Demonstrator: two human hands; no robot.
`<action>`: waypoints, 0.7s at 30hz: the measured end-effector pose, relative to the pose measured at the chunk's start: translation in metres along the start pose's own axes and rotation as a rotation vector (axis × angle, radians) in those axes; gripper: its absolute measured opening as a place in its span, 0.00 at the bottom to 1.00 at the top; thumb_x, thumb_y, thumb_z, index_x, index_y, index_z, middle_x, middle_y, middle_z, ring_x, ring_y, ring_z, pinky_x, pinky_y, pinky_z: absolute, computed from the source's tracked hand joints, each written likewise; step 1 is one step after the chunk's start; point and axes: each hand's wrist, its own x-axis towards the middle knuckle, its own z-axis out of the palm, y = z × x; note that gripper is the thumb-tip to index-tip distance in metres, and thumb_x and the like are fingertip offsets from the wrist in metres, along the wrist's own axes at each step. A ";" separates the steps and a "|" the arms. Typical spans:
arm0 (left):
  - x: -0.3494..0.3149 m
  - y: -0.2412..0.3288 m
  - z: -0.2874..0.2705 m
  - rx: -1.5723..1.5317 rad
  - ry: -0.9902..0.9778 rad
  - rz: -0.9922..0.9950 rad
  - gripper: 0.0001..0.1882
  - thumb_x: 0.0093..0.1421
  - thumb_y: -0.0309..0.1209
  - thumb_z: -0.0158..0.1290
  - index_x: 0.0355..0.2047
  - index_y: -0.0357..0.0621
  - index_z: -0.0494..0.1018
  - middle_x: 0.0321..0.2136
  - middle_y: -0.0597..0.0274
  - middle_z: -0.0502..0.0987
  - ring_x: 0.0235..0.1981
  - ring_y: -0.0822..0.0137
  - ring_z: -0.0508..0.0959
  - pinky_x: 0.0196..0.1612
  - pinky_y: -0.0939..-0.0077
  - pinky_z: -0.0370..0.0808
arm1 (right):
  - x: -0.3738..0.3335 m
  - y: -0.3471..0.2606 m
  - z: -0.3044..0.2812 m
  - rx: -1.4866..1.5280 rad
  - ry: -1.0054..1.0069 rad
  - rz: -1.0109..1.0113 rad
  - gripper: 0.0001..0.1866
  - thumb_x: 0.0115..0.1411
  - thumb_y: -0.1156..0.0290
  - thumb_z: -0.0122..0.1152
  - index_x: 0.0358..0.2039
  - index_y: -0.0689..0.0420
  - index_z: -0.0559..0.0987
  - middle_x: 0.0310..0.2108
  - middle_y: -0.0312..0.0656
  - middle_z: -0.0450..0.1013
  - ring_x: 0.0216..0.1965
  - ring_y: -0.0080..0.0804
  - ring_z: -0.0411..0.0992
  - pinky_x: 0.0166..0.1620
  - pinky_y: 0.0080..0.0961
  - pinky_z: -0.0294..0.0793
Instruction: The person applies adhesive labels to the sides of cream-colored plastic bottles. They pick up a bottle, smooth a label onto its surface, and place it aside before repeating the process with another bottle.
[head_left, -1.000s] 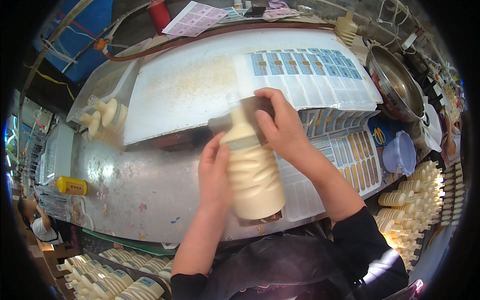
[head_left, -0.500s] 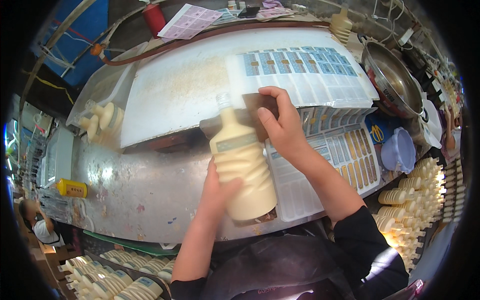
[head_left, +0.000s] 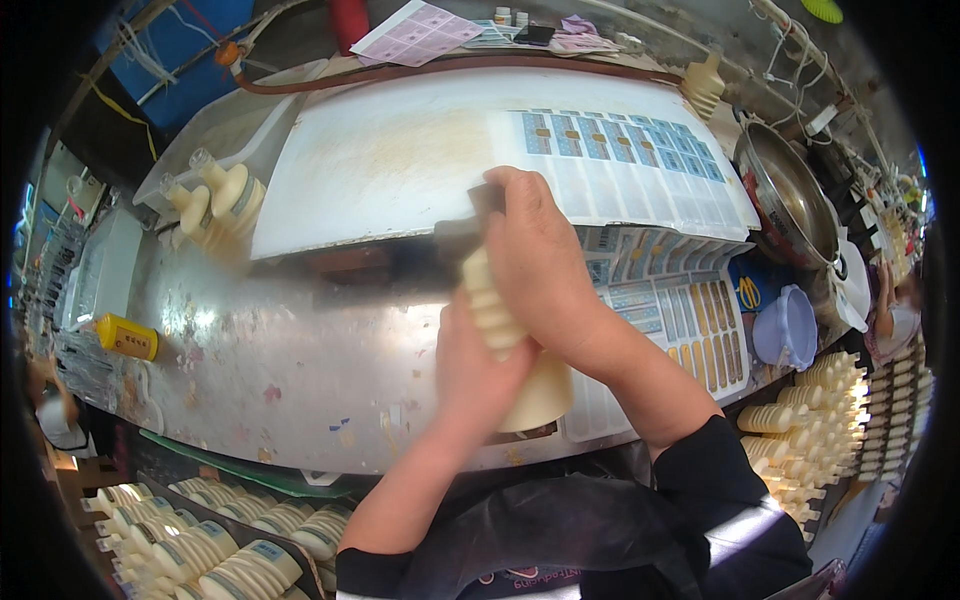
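Observation:
A ribbed cream bottle (head_left: 545, 396) lies tilted at the front of the metal table, its neck away from me. My left hand (head_left: 470, 365), somewhat blurred, is wrapped round its body. Over the bottle's shoulder my right hand (head_left: 545, 260) is closed on a flat brown piece (head_left: 487, 200), whose exact kind I cannot make out. That hand hides the bottle's upper part and neck. Beside it, a second brown patch (head_left: 457, 238) shows near the neck end; whether it joins the held piece I cannot tell.
Blue label sheets (head_left: 620, 150) lie on the white board (head_left: 370, 150); more sheets (head_left: 690, 330) hang below it. Bottles (head_left: 225, 200) stand at left, near a yellow container (head_left: 127, 337). At right are a metal pan (head_left: 790, 185), a lavender bucket (head_left: 785, 325) and stacked bottles (head_left: 805, 410).
My right hand has come down from beside the bottle's neck onto its shoulder, bringing the brown piece along. The label seen on the shoulder is now covered. The view has shifted slightly.

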 end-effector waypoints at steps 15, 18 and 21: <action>-0.003 -0.014 0.002 0.038 0.041 0.074 0.48 0.55 0.38 0.68 0.68 0.28 0.55 0.57 0.36 0.67 0.59 0.39 0.70 0.60 0.51 0.70 | -0.005 0.000 -0.004 -0.181 0.004 -0.020 0.19 0.66 0.77 0.50 0.58 0.64 0.67 0.53 0.58 0.69 0.54 0.58 0.71 0.58 0.45 0.70; -0.004 -0.006 0.000 0.046 0.024 0.046 0.48 0.55 0.39 0.68 0.68 0.29 0.55 0.58 0.35 0.67 0.60 0.40 0.70 0.61 0.52 0.70 | -0.007 -0.002 0.003 -0.160 0.021 -0.080 0.19 0.66 0.78 0.50 0.58 0.63 0.67 0.53 0.57 0.70 0.53 0.57 0.71 0.57 0.44 0.71; -0.003 -0.002 -0.001 0.010 -0.003 0.008 0.49 0.55 0.40 0.68 0.68 0.29 0.55 0.58 0.34 0.66 0.61 0.40 0.69 0.63 0.52 0.68 | -0.008 -0.002 0.007 -0.137 0.013 -0.110 0.19 0.66 0.77 0.50 0.57 0.64 0.68 0.53 0.57 0.70 0.53 0.56 0.72 0.56 0.43 0.72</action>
